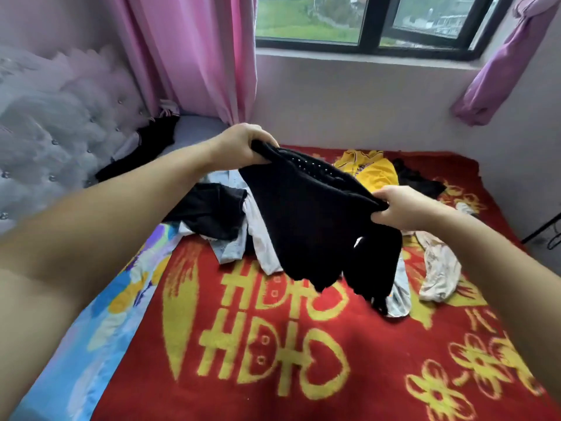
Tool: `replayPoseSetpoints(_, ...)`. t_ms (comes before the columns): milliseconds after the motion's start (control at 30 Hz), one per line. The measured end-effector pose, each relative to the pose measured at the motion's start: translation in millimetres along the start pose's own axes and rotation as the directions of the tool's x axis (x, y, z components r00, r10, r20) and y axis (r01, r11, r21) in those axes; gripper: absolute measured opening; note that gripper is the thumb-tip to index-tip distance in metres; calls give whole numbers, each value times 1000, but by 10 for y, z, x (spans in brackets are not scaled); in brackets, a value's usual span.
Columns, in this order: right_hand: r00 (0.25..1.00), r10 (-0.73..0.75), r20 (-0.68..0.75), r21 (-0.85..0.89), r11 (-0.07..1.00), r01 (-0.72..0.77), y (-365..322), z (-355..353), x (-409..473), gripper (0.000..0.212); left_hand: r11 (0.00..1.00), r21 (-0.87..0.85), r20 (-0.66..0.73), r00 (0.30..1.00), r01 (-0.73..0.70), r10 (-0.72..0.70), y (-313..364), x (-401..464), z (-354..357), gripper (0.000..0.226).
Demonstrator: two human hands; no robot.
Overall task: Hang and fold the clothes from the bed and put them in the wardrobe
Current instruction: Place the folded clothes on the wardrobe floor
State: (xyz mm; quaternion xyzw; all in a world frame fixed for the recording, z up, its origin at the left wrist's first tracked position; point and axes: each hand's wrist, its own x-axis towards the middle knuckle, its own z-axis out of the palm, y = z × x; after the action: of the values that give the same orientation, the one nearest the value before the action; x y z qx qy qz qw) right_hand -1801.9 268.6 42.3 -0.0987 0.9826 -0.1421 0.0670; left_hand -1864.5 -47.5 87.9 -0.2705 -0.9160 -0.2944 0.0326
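Both hands, left hand (239, 144) and right hand (403, 208), fingers curled gripping black garment (318, 220) top edge, frame centre, spread above bed (273, 360) for folding.

on the red blanket (303, 375) that covers the bed, at about 6 o'clock from the centre of the view, we see large yellow chinese characters woven in a pair, one above the other, looking like the double-happiness sign seen from the wrong side; we cannot read them with certainty. more yellow strokes stand at 4 o'clock near the blanket's right edge, too partial to read. no other text, brand or number is legible to us.
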Motion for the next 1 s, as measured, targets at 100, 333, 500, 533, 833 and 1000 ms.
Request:
replayPoseSetpoints(100,980,-149,131,-132,977,166,-101,341,-109,10,1000,-6,117,993,-26,27,-317,-485,219,25)
replayPoseSetpoints(333,823,-106,558,-64,983,169,-463,2730,-522,62,914,405,475,848,25,-234,-1575,-2229,1732,30)
replayPoseSetpoints(500,589,-52,807,49,999,21,-97,3782,-1074,56,820,571,721,454,38,-523,-2027,-3322,2624,41)
replayPoseSetpoints(533,581,-20,813,36,999,-16,65,3873,-1148,54,833,551,738,434,54,-517,-2032,-3404,2782,43)
replayPoseSetpoints(833,653,466,597,199,703,-683,1684,4194,-895,33,919,386,665,668,77,-335,-1352,-2521,4266,55)
replayPoseSetpoints(1000,513,750,417,674,124,-729,2092,4372,-233,44,819,476,590,574,320,-568,-975,-2117,5119,70)
